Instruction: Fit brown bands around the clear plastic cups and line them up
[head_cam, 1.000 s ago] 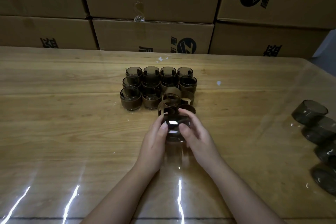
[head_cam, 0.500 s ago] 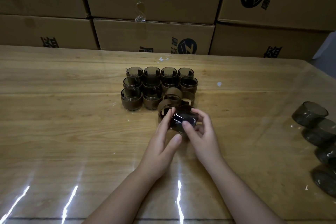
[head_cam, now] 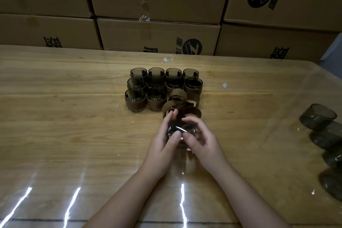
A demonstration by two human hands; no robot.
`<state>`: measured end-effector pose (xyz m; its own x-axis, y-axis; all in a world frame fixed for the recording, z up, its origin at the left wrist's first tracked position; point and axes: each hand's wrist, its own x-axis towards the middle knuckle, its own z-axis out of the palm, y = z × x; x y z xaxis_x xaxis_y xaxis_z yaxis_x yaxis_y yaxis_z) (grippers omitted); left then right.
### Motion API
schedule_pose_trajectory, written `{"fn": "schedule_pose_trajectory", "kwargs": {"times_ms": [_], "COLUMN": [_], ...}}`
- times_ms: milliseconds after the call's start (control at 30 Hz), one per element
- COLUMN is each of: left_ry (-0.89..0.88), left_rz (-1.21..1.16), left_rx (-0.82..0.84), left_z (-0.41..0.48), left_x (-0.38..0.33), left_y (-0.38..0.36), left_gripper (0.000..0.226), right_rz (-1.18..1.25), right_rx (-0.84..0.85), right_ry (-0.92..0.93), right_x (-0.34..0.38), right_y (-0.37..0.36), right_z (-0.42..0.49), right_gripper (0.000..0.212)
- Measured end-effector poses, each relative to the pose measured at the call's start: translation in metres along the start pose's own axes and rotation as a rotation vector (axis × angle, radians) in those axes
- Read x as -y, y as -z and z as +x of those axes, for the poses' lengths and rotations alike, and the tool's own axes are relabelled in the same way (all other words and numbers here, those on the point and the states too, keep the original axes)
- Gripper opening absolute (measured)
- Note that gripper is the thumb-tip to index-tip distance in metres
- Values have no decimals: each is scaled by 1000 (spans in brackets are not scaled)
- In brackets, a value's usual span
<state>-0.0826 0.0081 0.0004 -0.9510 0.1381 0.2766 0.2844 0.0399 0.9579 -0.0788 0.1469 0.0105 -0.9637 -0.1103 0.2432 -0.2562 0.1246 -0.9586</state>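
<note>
A smoky clear plastic cup (head_cam: 180,128) sits between both my hands near the table's middle. My left hand (head_cam: 162,140) grips its left side with fingers and thumb. My right hand (head_cam: 200,139) curls over its right side and rim. Just beyond my fingertips lie several loose brown bands (head_cam: 178,99). Behind them, several banded cups (head_cam: 134,101) stand packed in rows. Whether a band is on the held cup is hidden by my fingers.
A stack of bare smoky cups (head_cam: 323,126) lies on its side at the right table edge. Cardboard boxes (head_cam: 159,37) form a wall along the far side of the wooden table (head_cam: 64,126), whose glossy cover shows light streaks.
Both hands and the cup have drawn back toward me from the loose bands, and my left hand has closed round the cup again.
</note>
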Motion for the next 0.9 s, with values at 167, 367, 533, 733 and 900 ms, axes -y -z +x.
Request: {"fn": "schedule_pose_trajectory", "kwargs": {"times_ms": [167, 367, 533, 733, 900], "left_ry": [-69, -126, -77, -106, -162], "left_rz": [150, 158, 95, 180, 188], "left_rx": [49, 78, 66, 42, 37], "left_z": [-2, -4, -3, -3, -1], "left_x": [-3, -4, -5, -1, 0], "left_y": [-1, -5, -5, -6, -4], "left_gripper": [81, 84, 66, 65, 62], "right_rz": [-257, -117, 114, 141, 52], "right_rx": [-25, -172, -214, -104, 7], "right_ry": [-9, -19, -10, -76, -211], "right_x": [-7, -13, -10, -5, -10], "right_y": [0, -2, -1, -3, -3], "right_z": [-1, 2, 4, 1, 3], "right_gripper": [45, 49, 34, 31, 43]}}
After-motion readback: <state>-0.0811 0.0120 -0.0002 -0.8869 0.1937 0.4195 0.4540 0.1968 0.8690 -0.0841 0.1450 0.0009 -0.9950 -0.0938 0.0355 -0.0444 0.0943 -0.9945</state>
